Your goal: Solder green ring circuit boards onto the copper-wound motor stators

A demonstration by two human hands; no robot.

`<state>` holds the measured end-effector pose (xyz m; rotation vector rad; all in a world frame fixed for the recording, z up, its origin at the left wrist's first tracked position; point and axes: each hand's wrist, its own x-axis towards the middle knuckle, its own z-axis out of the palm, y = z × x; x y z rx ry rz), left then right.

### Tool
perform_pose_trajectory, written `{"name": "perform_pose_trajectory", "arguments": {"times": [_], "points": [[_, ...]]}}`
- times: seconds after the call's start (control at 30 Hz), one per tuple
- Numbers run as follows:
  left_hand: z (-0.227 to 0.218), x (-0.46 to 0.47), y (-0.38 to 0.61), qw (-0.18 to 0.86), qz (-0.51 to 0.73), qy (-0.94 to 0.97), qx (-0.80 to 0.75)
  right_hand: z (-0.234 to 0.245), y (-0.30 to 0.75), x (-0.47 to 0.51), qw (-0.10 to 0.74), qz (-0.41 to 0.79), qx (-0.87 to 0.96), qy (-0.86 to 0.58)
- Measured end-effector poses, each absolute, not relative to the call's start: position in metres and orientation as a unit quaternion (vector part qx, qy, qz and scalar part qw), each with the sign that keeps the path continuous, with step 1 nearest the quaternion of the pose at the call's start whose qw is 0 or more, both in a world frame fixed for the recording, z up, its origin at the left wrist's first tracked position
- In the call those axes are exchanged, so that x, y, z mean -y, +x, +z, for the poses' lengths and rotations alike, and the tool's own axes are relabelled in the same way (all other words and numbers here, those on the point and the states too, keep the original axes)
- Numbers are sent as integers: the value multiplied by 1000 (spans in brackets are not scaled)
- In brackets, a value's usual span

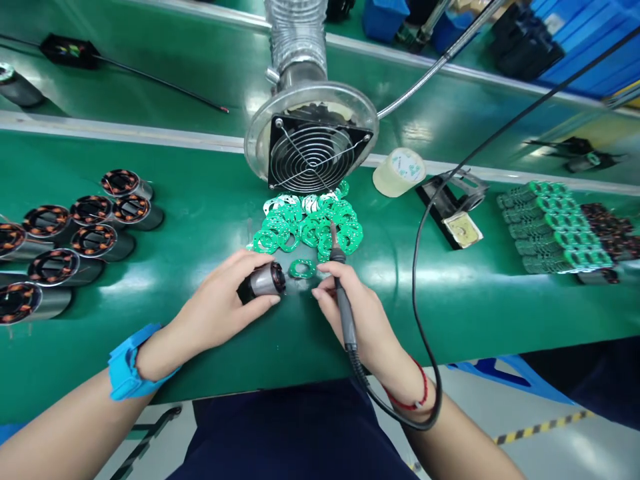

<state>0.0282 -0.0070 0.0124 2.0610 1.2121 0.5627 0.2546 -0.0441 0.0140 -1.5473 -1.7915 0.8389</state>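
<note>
My left hand [227,300] is wrapped round a motor stator [265,280], a metal cylinder lying on its side with its copper-wound end facing right. My right hand [353,300] grips a soldering iron [344,303] whose tip points away from me, over the loose boards. Between the hands a single green ring-shaped circuit board [303,269] lies on the mat, close to the stator's wound end and near my right fingertips. Just beyond it is a loose pile of similar green ring boards [320,223].
A fume extractor fan [313,157] hangs over the pile. Several stators [95,233] stand at left. A tape roll [400,172] and a soldering iron stand [457,200] with sponge sit right of the fan. Stacked assemblies with green boards [560,230] lie far right. The iron's black cable [416,267] loops beside my right arm.
</note>
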Motion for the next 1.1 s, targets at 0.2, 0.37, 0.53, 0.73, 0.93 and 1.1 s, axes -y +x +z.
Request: {"name": "perform_pose_trajectory", "arguments": {"times": [0.2, 0.37, 0.53, 0.73, 0.93, 1.1], "points": [[9, 16, 30, 556, 265, 673, -410, 8, 227, 43, 458, 340, 583, -578], [1, 16, 34, 541, 256, 688, -411, 9, 226, 33, 475, 391, 578, -536], [4, 11, 24, 423, 191, 760, -454, 12, 233, 29, 337, 332, 723, -504], [13, 0, 11, 536, 227, 699, -415, 8, 227, 44, 339, 126, 797, -483], [10, -5, 17, 524, 221, 679, -465, -3, 228, 40, 357, 286, 763, -456], [8, -6, 21, 567, 238, 627, -478, -6, 235, 32, 338, 381, 761, -402]]}}
